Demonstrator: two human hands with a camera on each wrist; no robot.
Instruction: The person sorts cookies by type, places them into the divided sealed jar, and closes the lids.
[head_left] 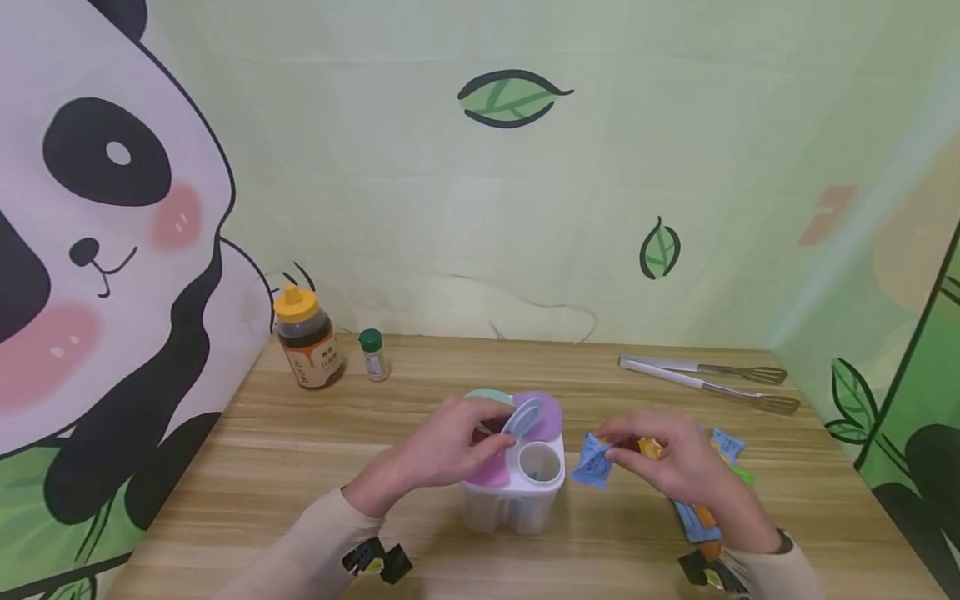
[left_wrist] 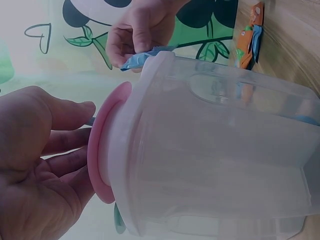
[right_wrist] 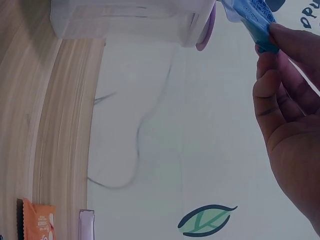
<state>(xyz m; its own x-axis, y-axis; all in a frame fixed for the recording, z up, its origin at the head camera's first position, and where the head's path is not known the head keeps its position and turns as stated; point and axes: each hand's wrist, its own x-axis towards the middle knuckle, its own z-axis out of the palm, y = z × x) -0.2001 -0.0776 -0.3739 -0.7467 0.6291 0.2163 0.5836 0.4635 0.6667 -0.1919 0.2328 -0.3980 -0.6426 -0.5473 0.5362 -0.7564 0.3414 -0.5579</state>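
Observation:
A clear plastic storage box with a white top and several coloured round lids stands mid-table. My left hand is over it, pinching a light blue lid tilted up beside an uncovered round opening. Something small and blue shows inside that opening. A pink lid sits under my left fingers, and a purple lid lies farther back. To the right of the box, my right hand pinches a small blue wrapped packet between thumb and fingers.
Blue and orange packets lie partly hidden under my right forearm. Behind them rest metal tongs with white handles. A yellow-capped bottle of dark syrup and a green-capped shaker stand at the back left, near the patterned backdrop.

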